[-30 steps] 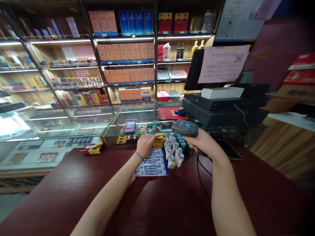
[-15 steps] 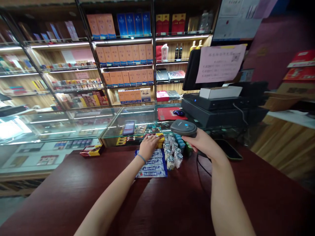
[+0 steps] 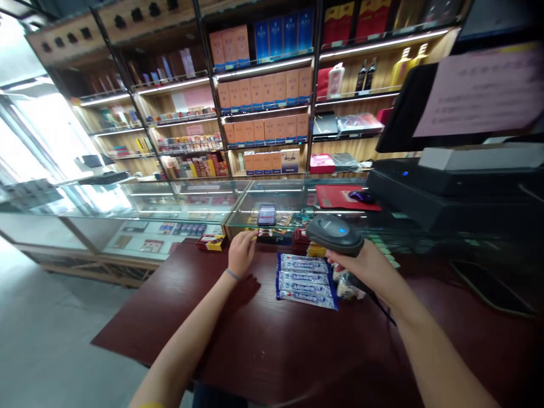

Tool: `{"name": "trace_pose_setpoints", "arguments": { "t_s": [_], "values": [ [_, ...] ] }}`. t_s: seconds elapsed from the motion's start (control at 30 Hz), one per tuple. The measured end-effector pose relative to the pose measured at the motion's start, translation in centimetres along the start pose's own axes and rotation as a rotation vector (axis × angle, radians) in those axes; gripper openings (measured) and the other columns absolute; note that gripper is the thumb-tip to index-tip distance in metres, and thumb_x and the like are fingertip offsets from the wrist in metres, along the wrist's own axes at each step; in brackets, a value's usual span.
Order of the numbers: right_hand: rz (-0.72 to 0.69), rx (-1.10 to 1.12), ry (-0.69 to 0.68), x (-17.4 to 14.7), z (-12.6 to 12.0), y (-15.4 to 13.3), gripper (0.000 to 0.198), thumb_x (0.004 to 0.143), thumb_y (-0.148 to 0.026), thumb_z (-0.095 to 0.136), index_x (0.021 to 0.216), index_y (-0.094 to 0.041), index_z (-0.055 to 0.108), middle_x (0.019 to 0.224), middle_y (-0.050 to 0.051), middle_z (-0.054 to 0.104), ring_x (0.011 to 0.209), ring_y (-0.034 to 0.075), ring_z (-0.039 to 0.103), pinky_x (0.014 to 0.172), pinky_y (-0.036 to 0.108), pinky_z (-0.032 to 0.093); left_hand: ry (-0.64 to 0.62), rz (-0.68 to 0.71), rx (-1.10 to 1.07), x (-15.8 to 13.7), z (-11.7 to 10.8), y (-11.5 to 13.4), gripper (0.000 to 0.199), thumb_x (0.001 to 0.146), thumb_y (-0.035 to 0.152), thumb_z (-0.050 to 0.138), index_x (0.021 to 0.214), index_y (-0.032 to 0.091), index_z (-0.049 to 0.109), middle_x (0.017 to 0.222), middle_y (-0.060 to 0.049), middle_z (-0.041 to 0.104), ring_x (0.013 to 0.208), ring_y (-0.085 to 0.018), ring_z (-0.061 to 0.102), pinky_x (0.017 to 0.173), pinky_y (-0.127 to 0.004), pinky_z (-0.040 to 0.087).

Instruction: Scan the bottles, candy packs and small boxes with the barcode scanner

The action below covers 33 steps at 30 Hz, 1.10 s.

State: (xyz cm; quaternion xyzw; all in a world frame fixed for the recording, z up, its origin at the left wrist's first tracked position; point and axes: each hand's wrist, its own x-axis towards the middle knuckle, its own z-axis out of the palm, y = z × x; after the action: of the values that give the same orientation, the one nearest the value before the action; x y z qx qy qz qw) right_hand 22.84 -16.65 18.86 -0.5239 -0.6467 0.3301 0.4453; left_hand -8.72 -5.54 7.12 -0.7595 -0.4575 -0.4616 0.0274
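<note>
My right hand (image 3: 374,266) is wrapped round the handle of a dark grey barcode scanner (image 3: 335,233), whose head points left with a blue light lit on top. My left hand (image 3: 242,252), with a band at the wrist, pinches a small flat pack (image 3: 264,232) with a yellow edge, mostly covered by the fingers. Blue-and-white wrapped packets (image 3: 306,280) lie in a row between my hands. Behind them is a stack of dark red and yellow packs (image 3: 317,250), partly hidden by the scanner. Small lidded jars (image 3: 346,288) show below my right hand, largely covered.
Another small pile of red and yellow packs (image 3: 211,242) lies at the left on the brown table (image 3: 255,351). A glass display counter (image 3: 191,198) runs behind, bearing a phone-like screen (image 3: 267,214) and a mouse (image 3: 360,196). The monitor (image 3: 408,107) and a dark tablet (image 3: 493,286) are at right.
My left hand has left the stack of packs and moved left with one small pack. The scanner stays in my right hand. The view has turned left.
</note>
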Motion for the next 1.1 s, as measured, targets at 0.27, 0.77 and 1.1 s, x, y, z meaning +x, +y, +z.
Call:
{"name": "trace_pose_setpoints", "arguments": {
  "t_s": [0.27, 0.77, 1.1],
  "values": [
    [-0.066, -0.055, -0.048, 0.5, 8.5, 3.0, 0.029, 0.075, -0.037, 0.066, 0.097, -0.019, 0.07, 0.077, 0.006, 0.074, 0.082, 0.028, 0.071, 0.067, 0.037, 0.056, -0.114, -0.143, 0.445, -3.3, -5.6, -10.9, 0.044, 0.09, 0.014, 0.045, 0.132, 0.021, 0.059, 0.14, -0.016, 0.053, 0.133, -0.03, 0.047, 0.112, -0.048, 0.037],
    [0.003, -0.361, -0.186, 1.0, 14.2, 6.6, 0.035, 0.072, -0.029, 0.067, 0.105, -0.021, 0.071, 0.089, 0.007, 0.077, 0.09, 0.031, 0.073, 0.073, 0.035, 0.053, -0.269, -0.29, 0.52, -4.8, -4.9, -14.8, 0.053, 0.089, 0.019, 0.049, 0.141, 0.027, 0.053, 0.148, -0.016, 0.048, 0.141, -0.037, 0.036, 0.114, -0.066, 0.022],
    [-0.044, -0.414, -0.201, 0.8, 14.2, 7.0, 0.039, 0.07, -0.022, 0.068, 0.109, -0.022, 0.072, 0.095, 0.007, 0.078, 0.09, 0.031, 0.073, 0.075, 0.034, 0.052, -0.173, -0.28, 0.487, -3.7, -6.4, -12.4, 0.03, 0.095, 0.022, 0.045, 0.117, 0.021, 0.065, 0.117, -0.017, 0.064, 0.112, -0.031, 0.055, 0.1, -0.044, 0.04]
  ]
}}
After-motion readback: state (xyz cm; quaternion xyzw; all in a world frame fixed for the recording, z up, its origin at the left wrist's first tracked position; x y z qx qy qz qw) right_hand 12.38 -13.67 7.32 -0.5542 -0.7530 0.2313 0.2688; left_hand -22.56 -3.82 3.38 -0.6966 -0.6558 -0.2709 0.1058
